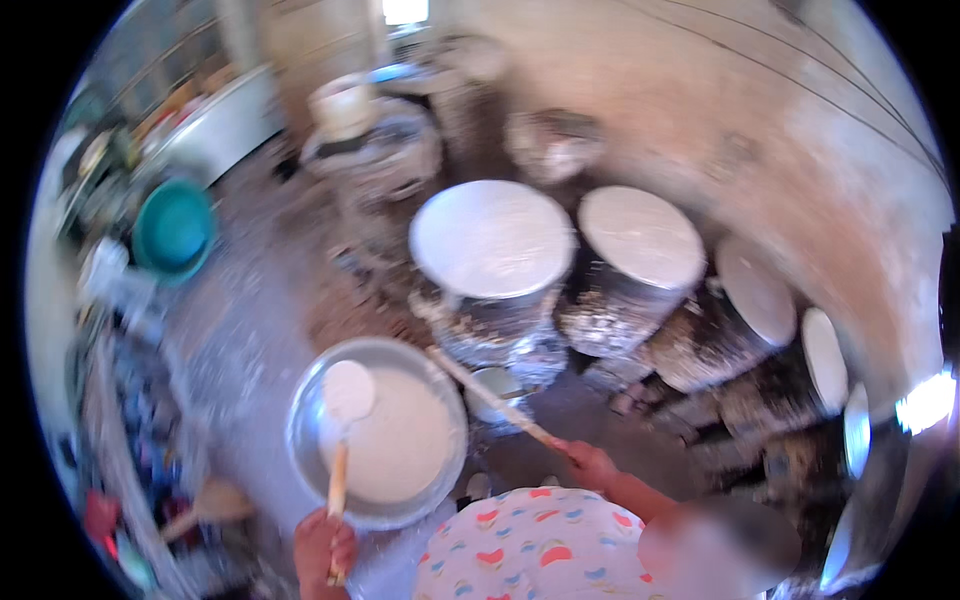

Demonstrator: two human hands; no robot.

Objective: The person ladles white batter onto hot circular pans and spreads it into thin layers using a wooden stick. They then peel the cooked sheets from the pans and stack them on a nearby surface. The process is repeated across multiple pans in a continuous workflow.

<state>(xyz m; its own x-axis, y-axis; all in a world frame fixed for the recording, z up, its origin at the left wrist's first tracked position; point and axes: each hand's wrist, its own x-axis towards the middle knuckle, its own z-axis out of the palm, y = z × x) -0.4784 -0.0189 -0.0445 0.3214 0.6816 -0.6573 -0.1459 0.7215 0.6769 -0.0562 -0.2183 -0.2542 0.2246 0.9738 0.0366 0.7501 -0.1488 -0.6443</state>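
Observation:
My left hand (324, 546) grips the wooden handle of a ladle (349, 390), whose round bowl is at the upper left inside a wide metal basin (300, 442). A pale, creamy liquid (401, 442) lies in the basin. My right hand (589, 463) is closed around one end of a long wooden stick (495, 401). The stick slants up and left, its far end by the basin's upper right rim. Beneath the stick, a small pale container (491, 384) stands by the base of the nearest large round vessel (491, 238).
More broad round tops (641, 236) on dark, crusted bases curve along the wall to the right. A teal basin (174, 231) stands at the left. A white bucket (343, 107) is at the back, and a flat wooden paddle (221, 502) lies at the lower left.

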